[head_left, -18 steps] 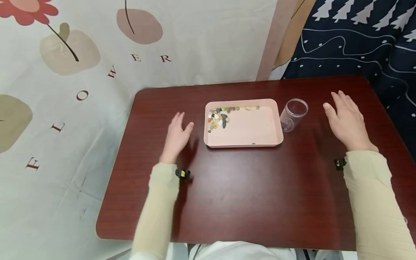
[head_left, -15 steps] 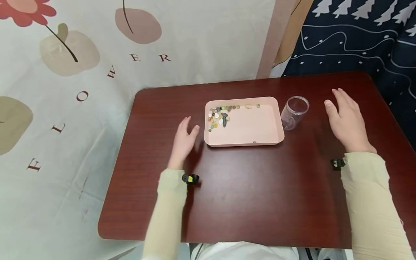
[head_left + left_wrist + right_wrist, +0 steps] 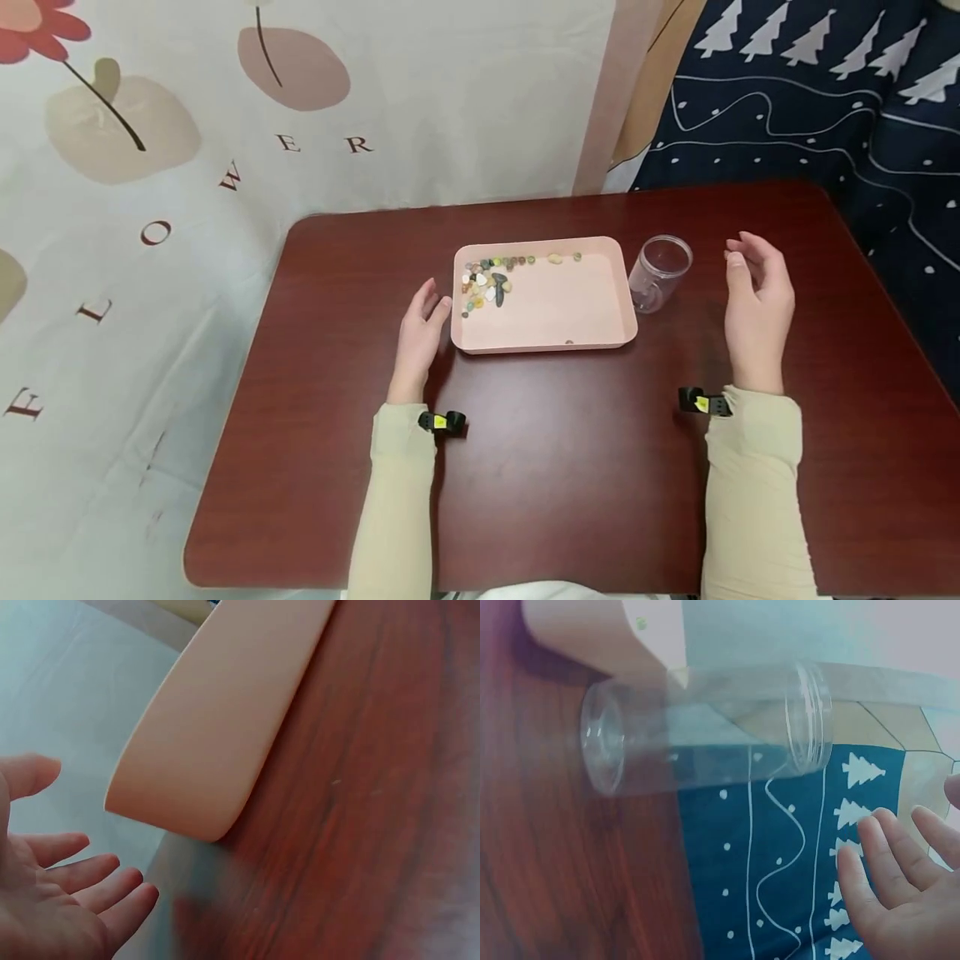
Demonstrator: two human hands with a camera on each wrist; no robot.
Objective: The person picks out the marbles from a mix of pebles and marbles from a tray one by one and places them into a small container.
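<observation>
A shallow pink tray (image 3: 540, 321) lies on the table, with small mixed stones (image 3: 480, 283) gathered at its left end and along its back edge. My left hand (image 3: 419, 340) is beside the tray's left side, thumb close to the rim. In the left wrist view its fingers are relaxed and hold nothing, next to the tray's outer wall (image 3: 202, 720). A clear jar (image 3: 660, 273) without a lid stands upright against the tray's right side. Right of the jar is my right hand (image 3: 759, 312), fingers loosely bent around nothing; the right wrist view shows the jar (image 3: 705, 731) apart from the fingertips.
The dark red table (image 3: 570, 483) extends in front of the tray and to both sides. Behind it hang a pale flower-print cloth (image 3: 465, 100) and a navy cloth with white trees (image 3: 787, 117). A single stone (image 3: 569, 342) lies at the tray's front edge.
My left hand has moved right, up to the tray's side. My right hand has moved left toward the jar and turned, its fingers bending. The head view has shifted slightly.
</observation>
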